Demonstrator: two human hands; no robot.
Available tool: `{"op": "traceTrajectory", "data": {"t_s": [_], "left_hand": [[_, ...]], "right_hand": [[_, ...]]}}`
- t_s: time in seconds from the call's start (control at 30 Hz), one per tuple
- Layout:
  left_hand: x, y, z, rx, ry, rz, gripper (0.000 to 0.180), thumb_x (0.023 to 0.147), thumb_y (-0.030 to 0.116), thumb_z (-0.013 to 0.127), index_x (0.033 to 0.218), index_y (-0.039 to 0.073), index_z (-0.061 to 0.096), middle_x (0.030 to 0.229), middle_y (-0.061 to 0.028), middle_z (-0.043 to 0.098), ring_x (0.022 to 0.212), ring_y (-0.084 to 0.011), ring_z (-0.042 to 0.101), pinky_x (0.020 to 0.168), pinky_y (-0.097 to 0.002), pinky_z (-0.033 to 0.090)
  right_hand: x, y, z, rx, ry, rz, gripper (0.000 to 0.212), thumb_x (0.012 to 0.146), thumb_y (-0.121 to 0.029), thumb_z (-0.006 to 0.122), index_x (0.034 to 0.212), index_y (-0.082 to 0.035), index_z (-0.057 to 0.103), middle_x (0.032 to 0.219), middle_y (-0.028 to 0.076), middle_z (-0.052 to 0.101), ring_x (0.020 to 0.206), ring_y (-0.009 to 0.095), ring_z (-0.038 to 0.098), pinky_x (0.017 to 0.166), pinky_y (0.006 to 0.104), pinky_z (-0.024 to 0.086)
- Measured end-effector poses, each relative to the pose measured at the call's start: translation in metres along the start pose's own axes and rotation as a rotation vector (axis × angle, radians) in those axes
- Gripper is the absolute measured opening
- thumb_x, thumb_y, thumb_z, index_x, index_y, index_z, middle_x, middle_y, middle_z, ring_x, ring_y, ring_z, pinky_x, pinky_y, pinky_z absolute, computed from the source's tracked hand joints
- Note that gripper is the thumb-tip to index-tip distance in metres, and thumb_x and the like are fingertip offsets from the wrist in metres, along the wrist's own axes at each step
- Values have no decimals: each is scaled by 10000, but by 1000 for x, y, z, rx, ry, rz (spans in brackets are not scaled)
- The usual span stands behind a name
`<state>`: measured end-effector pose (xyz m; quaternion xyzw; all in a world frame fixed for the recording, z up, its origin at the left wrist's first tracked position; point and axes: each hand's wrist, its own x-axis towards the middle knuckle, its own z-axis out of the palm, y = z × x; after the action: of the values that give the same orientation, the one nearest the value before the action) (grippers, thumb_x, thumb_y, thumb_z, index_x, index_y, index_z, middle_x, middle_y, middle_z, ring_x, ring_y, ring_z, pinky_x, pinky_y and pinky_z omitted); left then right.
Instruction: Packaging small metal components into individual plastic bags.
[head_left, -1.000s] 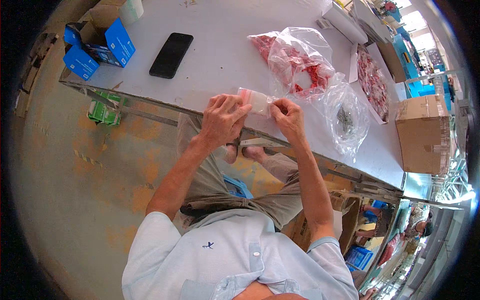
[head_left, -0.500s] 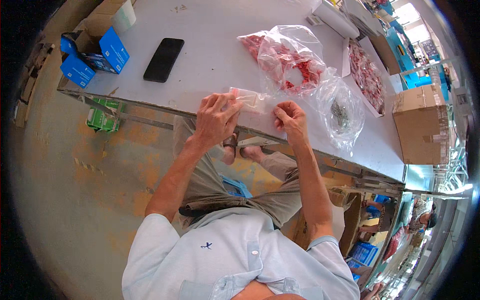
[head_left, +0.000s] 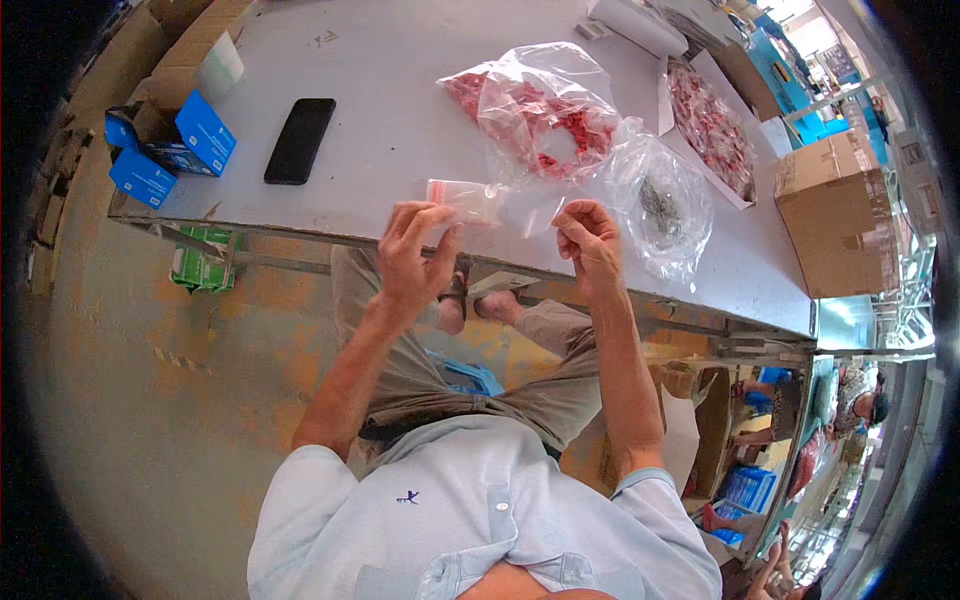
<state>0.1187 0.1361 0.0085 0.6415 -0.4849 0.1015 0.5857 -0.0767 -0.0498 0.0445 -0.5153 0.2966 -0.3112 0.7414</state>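
Left hand is touching small bag, thumb spread; right hand is pinching clear strip. Far bag is holding red parts; right-side bag, grey parts.

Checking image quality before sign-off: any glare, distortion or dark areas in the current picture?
Head view: glare flecks the large bags, the small bag looks faint, and the top-right window is washed out; same head view: the table edge bows slightly, and black fills the corners.

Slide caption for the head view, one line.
Left hand at a small clear bag, right hand to its right, bagged red pieces beyond.
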Motion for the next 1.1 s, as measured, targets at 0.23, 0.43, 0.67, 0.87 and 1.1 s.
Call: {"op": "traceTrajectory", "data": {"t_s": [0.23,0.43,0.67,0.87,1.1], "left_hand": [[-16,59,42,-1067,-431,-1085,324,1016,320,667,1153,27,677,1035,-78,716,859,-165,679,744,-309,548],[-15,72,65,-1347,-249,-1175,228,1032,226,642,1130,24,680,945,-62,714,756,-133,690,663,-282,587],[-15,67,69,-1182,-248,-1096,69,963,86,717,971,20,699,831,-47,687,695,-108,652,607,-251,560],[-2,69,74,-1073,-226,-1033,73,923,43,743,898,16,680,793,-36,661,656,-96,606,574,-240,515],[16,84,82,-740,-321,-927,125,863,63,799,839,17,685,755,-25,673,655,-70,584,589,-236,489]], "right_hand": [[-36,-33,12,41,-87,-44,122,935,-38,715,1017,-74,631,876,53,709,666,82,600,528,233,453],[-52,-27,-8,11,-94,-23,127,938,-62,739,1008,-95,638,885,46,713,663,59,586,530,203,439],[-52,-17,-27,-13,-69,-39,120,939,-50,732,1013,-87,645,883,38,710,670,56,584,548,209,440],[-49,-13,-25,-251,117,-60,119,941,-86,737,1029,-47,666,884,18,704,691,51,579,594,212,450],[-57,-24,-2,-540,72,-188,179,921,-142,750,1022,-2,704,846,26,700,763,84,632,684,256,525]]}}
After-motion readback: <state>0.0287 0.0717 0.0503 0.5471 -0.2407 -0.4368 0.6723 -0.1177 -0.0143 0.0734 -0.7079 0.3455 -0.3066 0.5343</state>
